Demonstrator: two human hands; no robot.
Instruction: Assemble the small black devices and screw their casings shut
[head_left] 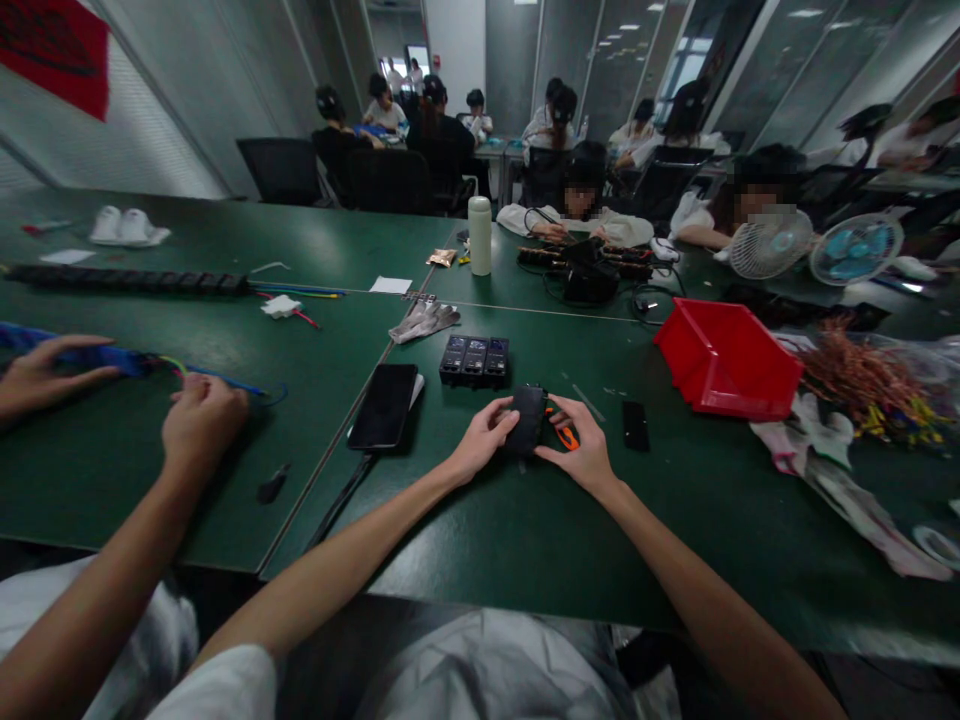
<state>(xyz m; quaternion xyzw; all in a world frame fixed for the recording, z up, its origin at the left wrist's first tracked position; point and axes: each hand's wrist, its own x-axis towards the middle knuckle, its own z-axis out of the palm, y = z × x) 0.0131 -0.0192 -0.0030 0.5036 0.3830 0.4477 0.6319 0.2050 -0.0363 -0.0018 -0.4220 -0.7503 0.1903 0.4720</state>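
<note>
A small black rectangular box [527,420] is between my two hands above the green table. My left hand [484,440] is closed around its left side, the thumb lying on its face. My right hand [583,448] curves about the right side, with thumb and fingertips at its lower and upper edges. In the gap of my right hand shows an orange-handled tool [566,437], partly hidden, so its kind is unclear. Just beyond the box sits a black block with three socket-like sections [474,362]. To the right lies a thin black flat plate [635,426].
A black phone [384,405] with a cable lies left, near gloves [424,322] and a pale green bottle [480,236]. On the right stand a red bin [724,365], copper wires [862,375] and fans [856,248]. A neighbour's hands [201,420] work on blue-sleeved wiring at left.
</note>
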